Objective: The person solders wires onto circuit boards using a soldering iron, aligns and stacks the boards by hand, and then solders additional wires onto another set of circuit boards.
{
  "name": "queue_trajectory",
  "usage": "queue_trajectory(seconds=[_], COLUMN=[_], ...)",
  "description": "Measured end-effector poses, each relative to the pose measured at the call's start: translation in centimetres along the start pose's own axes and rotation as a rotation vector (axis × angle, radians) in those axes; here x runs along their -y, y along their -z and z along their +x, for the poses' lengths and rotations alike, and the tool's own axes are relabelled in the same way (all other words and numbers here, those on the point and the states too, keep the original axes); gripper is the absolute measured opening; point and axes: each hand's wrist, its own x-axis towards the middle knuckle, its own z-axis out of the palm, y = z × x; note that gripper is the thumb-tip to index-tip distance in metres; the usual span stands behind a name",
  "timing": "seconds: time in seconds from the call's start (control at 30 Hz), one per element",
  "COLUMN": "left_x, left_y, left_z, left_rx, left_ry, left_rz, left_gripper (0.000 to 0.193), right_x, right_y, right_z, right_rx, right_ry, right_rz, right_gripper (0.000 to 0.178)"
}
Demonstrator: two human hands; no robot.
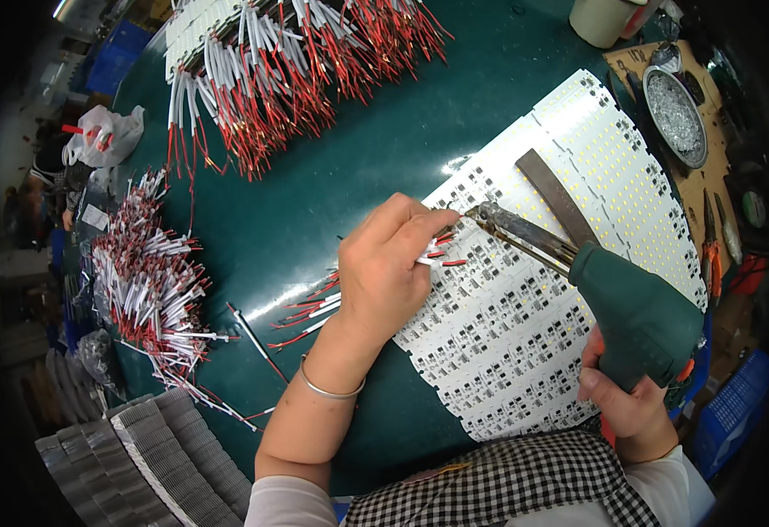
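Observation:
My left hand (389, 263) pinches several short red-and-white wires (437, 261) at the upper left edge of a white circuit board panel (499, 338). More wire ends stick out behind its palm. In my right hand (621, 402) is a dark green soldering gun (637, 314), gripped by its handle. The gun's dark tip reaches left over the panel to just beside my left fingertips; whether it touches a wire I cannot tell. Rows of small black parts and yellow squares cover the panel. A flat dark brown bar (556, 198) lies across it.
A large wire pile (147, 281) lies at left, with loose wires between it and my left forearm. Wired boards (297, 79) sit at the far side. Grey stacked strips (165, 448) stand near left. At right are a dish (702, 132) of silvery bits and orange-handled pliers (711, 259).

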Motion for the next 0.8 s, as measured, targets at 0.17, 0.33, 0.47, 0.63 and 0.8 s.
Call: queue_trajectory(seconds=[0.17,0.33,0.47,0.63,0.8], left_x=[0.0,0.3,0.0,-0.3,-0.6], left_y=[0.0,-0.4,-0.1,0.0,0.9], left_z=[-0.1,0.0,-0.3,0.1,0.3], left_rx=[-0.022,-0.02,-0.019,-0.001,0.073], left_ry=[-0.052,-0.116,-0.115,-0.092,-0.049], left_rz=[0.06,0.1,0.121,0.131,0.058], left_gripper=[0.044,0.042,0.041,0.044,0.027], right_x=[0.1,0.9,2.8,4.0,4.9], right_y=[-0.1,-0.1,-0.4,0.2,1.2], right_z=[0.2,-0.3,0.3,0.0,-0.2], right_rx=[0.045,-0.056,-0.274,-0.463,-0.658], right_ry=[0.146,-0.07,-0.143,-0.037,0.041], right_rz=[-0.204,-0.019,0.305,0.294,0.178], right_gripper=[0.048,0.053,0.068,0.074,0.078])
